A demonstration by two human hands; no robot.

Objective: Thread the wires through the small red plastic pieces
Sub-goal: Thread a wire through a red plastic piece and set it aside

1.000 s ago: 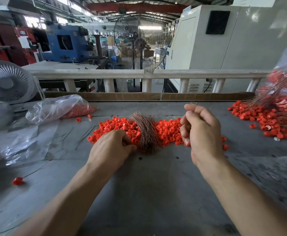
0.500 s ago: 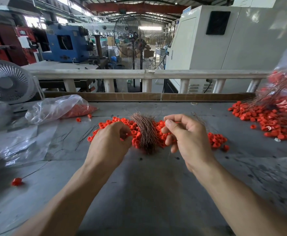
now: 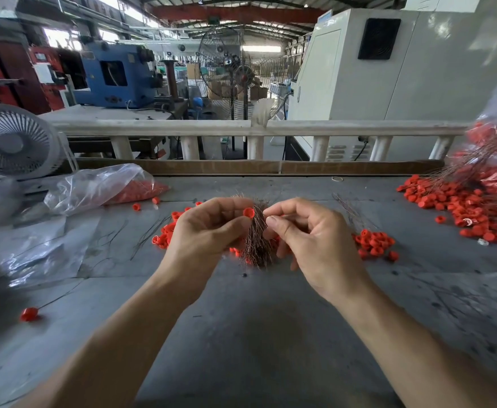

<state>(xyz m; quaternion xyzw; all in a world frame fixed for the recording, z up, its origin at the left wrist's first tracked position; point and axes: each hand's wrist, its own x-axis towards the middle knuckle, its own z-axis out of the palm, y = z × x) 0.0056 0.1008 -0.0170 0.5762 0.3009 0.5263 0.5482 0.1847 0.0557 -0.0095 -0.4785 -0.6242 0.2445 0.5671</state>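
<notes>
Counter (image 3: 241,334) of gray is seen under both hands. Heaps of red plastic pieces (image 3: 373,244) are spread across it, with a bigger heap (image 3: 459,201) far right and a clear bag (image 3: 100,187) far left. Copper wires (image 3: 257,245) are bunched between the hands. One small red piece (image 3: 248,212) is pinched in the left hand (image 3: 209,231), held up above the counter. The right hand (image 3: 312,240) has its thumb and finger tips pressed together; whether a wire is held cannot be told.
</notes>
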